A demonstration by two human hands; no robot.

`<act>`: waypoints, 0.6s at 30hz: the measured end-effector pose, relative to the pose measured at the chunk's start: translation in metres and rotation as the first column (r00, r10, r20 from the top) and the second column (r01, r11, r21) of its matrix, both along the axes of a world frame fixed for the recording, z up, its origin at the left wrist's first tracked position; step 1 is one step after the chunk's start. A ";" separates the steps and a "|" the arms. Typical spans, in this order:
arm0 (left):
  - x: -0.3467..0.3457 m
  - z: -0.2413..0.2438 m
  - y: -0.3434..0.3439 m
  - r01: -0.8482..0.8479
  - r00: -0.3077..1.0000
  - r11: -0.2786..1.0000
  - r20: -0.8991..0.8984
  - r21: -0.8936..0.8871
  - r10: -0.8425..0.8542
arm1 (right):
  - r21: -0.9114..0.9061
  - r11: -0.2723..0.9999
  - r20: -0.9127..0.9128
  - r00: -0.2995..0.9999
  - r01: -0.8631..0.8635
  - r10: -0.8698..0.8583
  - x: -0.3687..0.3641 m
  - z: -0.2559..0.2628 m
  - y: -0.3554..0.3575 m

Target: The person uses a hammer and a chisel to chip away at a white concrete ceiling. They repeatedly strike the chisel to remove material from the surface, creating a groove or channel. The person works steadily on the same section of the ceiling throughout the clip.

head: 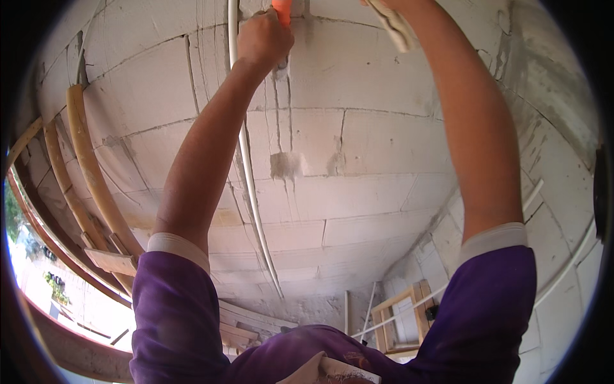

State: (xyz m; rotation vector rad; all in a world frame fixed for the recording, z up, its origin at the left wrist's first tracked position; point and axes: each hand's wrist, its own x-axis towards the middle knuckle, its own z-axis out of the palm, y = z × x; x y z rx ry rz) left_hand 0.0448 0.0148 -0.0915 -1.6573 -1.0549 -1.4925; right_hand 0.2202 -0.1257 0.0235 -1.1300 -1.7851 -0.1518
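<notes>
Raised against a wall of pale aerated concrete blocks (383, 139), my left hand (265, 38) is closed around the orange grip (283, 12) of a tool. The tool's upper part lies beyond the top edge. My right hand (391, 3) is mostly cut off by that edge. From it a pale handle (395, 29), apparently wooden, slants down; what it belongs to is out of view. Beside my left hand a white conduit pipe (247, 168) runs down the wall in a chased groove. Narrow vertical cuts (283, 115) and a grey mortar patch (286, 165) lie below the hand.
Wooden poles (86, 139) with a nailed cross board (111, 260) stand at the left by an opening to daylight. Low on the right are a wooden frame (379, 331) and a thin white pipe (403, 314). Boards (240, 331) lie below.
</notes>
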 end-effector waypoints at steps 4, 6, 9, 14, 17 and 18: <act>-0.027 -0.004 -0.003 -0.081 0.997 0.996 -0.003 -0.025 0.081 | -0.028 0.997 0.290 0.955 0.068 -0.056 -0.011 -0.002 0.030; 0.003 0.001 0.001 -0.009 1.000 1.000 -0.024 0.000 0.009 | -0.032 0.990 0.283 0.952 0.134 -0.120 0.012 0.013 -0.006; 0.000 0.002 0.005 -0.044 0.998 0.999 -0.037 -0.002 0.044 | 0.195 0.975 -0.182 0.973 -0.106 0.142 0.002 0.002 0.022; 0.001 0.002 0.003 -0.025 0.998 0.999 -0.058 0.031 0.027 | -0.025 0.985 0.348 0.925 0.173 -0.154 0.005 0.017 -0.004; 0.003 0.003 0.002 -0.062 0.998 0.998 0.007 0.006 0.062 | 0.135 0.991 -0.148 0.988 -0.026 0.046 -0.006 -0.007 -0.014; -0.006 0.000 0.003 -0.073 0.997 0.997 0.001 -0.007 0.073 | 0.117 0.993 -0.023 1.000 -0.011 0.013 -0.004 -0.015 0.011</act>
